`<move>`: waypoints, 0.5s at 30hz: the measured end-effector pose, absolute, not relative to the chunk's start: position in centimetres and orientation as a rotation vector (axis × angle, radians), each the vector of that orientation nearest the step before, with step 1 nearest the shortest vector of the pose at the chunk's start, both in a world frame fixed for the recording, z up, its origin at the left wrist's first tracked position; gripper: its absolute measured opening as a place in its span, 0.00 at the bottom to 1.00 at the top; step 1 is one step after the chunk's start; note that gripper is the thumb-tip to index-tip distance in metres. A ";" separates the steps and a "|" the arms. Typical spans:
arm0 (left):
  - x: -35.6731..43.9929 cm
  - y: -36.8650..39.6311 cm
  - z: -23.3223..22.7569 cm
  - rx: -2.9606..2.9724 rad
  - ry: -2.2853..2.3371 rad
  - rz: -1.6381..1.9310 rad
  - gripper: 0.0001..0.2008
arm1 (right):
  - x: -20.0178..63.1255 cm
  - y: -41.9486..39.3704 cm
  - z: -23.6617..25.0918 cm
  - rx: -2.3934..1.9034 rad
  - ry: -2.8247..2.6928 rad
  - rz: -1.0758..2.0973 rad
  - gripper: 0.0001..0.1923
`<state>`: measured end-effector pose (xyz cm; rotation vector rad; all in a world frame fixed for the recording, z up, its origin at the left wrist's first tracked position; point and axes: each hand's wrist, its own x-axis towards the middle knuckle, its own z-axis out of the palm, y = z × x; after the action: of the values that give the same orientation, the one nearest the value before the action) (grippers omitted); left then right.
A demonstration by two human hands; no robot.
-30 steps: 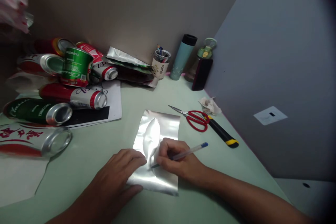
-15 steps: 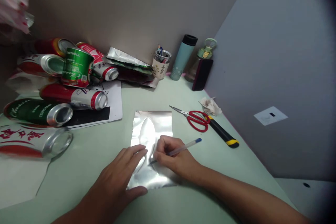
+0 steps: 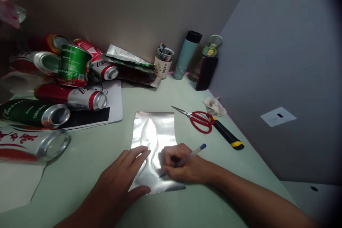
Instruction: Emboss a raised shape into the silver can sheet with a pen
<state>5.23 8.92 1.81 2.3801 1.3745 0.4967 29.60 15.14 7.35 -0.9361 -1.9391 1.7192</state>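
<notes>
Tracing step, looks like: aluminium sheet [image 3: 154,139] is pinned flat mid-surface by the open left hand [image 3: 123,174], pen [image 3: 187,156] pinched in the right hand [image 3: 181,167]. Steady pressure is needed next.

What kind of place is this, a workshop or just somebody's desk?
Most likely a home craft desk tucked into a wall corner. Emptied drink cans lie piled at the left, red scissors and a utility knife sit ready, and the right hand works a pen on a cut metal sheet.
</notes>
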 end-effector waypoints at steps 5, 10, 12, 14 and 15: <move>5.3 8.9 2.0 2.362 1.387 0.449 0.42 | 29.6 15.1 7.7 -0.960 -2.003 1.674 0.16; 5.3 8.9 2.1 2.344 1.396 0.440 0.42 | 29.5 15.1 7.8 -0.955 -2.019 1.666 0.16; 5.3 8.9 2.2 2.337 1.390 0.445 0.41 | 29.5 15.1 7.8 -0.944 -2.037 1.646 0.16; 5.2 8.9 2.2 2.329 1.387 0.446 0.41 | 29.5 15.1 7.8 -0.944 -2.067 1.612 0.16; 5.2 8.8 2.2 2.327 1.386 0.445 0.41 | 29.5 15.1 7.8 -0.946 -2.080 1.595 0.16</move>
<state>5.22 8.85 2.24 2.3270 1.3855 0.4448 29.48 15.09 7.79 -0.9459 -2.0803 1.5953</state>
